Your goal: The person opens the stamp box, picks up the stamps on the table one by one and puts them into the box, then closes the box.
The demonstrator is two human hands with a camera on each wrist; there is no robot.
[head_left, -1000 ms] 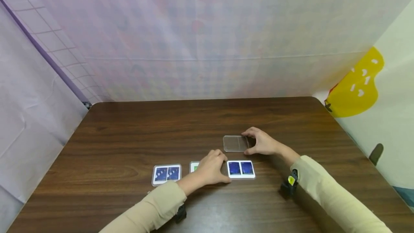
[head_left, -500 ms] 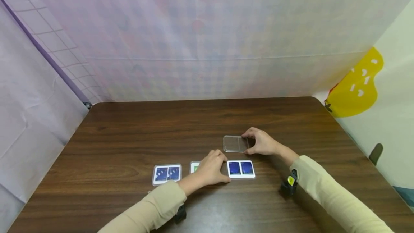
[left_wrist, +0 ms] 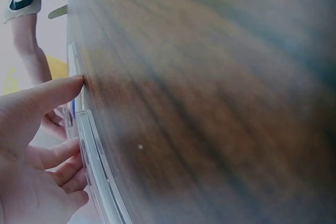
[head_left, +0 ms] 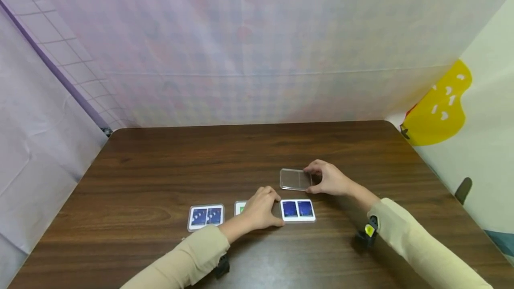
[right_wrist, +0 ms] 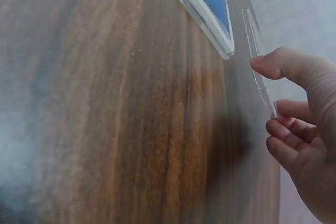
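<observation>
In the head view, my left hand (head_left: 261, 208) grips the left end of a clear case (head_left: 297, 220) holding a white card with two dark blue pictures. Its thumb lies at the near edge and the fingers reach toward the far edge. Just beyond that case, my right hand (head_left: 331, 179) pinches the right end of a clear plastic lid (head_left: 291, 179) between thumb and fingers. The right wrist view shows the thumb on one long edge of the lid (right_wrist: 257, 72), slightly above the table. Nothing is visible inside the lid.
A middle case with a green-marked card (head_left: 239, 207) is mostly hidden under my left hand. Farther left lies another case with two blue moon pictures (head_left: 205, 216). Brown wooden table (head_left: 180, 159) surrounds them, and a pale curtain (head_left: 241, 57) hangs behind its far edge.
My right hand has shifted slightly to the right and nearer with the lid. My left hand stays at the case, and the cases have not visibly moved on the table.
</observation>
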